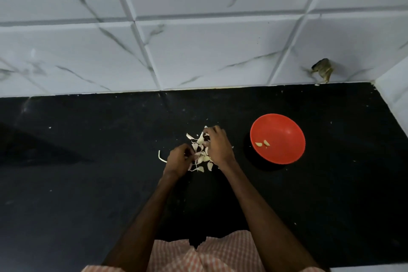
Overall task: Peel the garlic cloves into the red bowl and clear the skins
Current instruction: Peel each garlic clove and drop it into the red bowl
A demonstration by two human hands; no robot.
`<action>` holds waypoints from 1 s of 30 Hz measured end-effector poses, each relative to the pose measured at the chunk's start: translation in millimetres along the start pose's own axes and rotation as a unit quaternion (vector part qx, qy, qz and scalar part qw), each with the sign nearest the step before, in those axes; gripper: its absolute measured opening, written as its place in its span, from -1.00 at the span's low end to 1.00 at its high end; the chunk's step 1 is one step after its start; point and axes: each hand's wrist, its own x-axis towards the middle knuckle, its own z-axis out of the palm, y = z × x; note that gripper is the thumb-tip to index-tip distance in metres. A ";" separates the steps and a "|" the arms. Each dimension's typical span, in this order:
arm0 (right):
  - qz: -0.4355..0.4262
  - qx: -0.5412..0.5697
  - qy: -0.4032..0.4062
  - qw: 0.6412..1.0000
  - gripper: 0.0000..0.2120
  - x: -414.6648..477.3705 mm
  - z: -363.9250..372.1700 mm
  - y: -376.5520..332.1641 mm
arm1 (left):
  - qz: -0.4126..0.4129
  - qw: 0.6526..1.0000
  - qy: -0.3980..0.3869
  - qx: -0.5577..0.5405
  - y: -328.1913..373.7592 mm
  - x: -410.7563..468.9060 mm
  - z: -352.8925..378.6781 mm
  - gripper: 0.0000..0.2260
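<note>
A red bowl [284, 130] sits on the black counter to the right, with two peeled garlic cloves [262, 143] inside near its left wall. A loose pile of pale garlic skins and cloves [201, 158] lies at the counter's middle. My left hand [179, 159] rests on the pile's left side, fingers curled inward onto skins. My right hand [217, 144] covers the pile's right and far side, fingers bent down and pinching a skin at the far edge. What lies under each palm is hidden.
A curled strip of skin [161, 157] lies alone left of my left hand. The black counter [88, 183] ends at a white marble-tiled wall [198, 51]. A dark hole or fitting [322, 69] sits low on the wall at the right.
</note>
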 end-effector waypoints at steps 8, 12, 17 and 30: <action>-0.060 -0.159 -0.068 0.983 -0.68 10.3 10.8 -8.2 | 0.016 0.999 -0.008 0.028 -4.0 6.9 -9.5 -0.89; -0.008 -0.020 0.003 1.000 -0.77 3.0 12.8 -4.3 | 0.050 0.995 0.083 -0.026 -3.0 4.4 -7.3 -0.84; 0.057 0.279 0.049 0.957 -0.79 -14.8 4.3 -15.2 | 0.115 0.980 0.048 -0.155 11.2 3.6 -5.3 -0.79; 0.085 0.274 0.034 0.957 -0.86 -32.1 -11.4 -8.3 | 0.104 0.993 0.030 -0.054 24.8 0.5 1.0 -0.90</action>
